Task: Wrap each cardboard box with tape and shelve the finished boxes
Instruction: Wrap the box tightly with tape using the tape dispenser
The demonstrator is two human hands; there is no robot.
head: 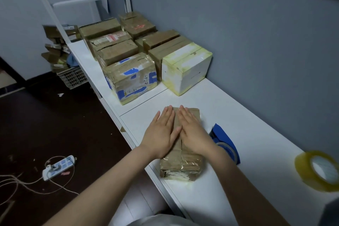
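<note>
A small brown cardboard box (pixel 183 166), wrapped in clear tape, lies on the white table (pixel 244 130) in front of me. My left hand (pixel 161 132) and my right hand (pixel 192 132) press flat on its top, side by side, fingers straight. A blue tape dispenser (pixel 224 140) lies just right of the box. A roll of clear yellowish tape (pixel 319 169) lies at the table's right edge of view.
Several taped boxes stand in rows at the table's far end, among them a blue-marked box (pixel 131 77) and a white box (pixel 186 69). More boxes fill a crate (pixel 72 78) on the dark floor. A power strip (pixel 58 167) with cables lies on the floor.
</note>
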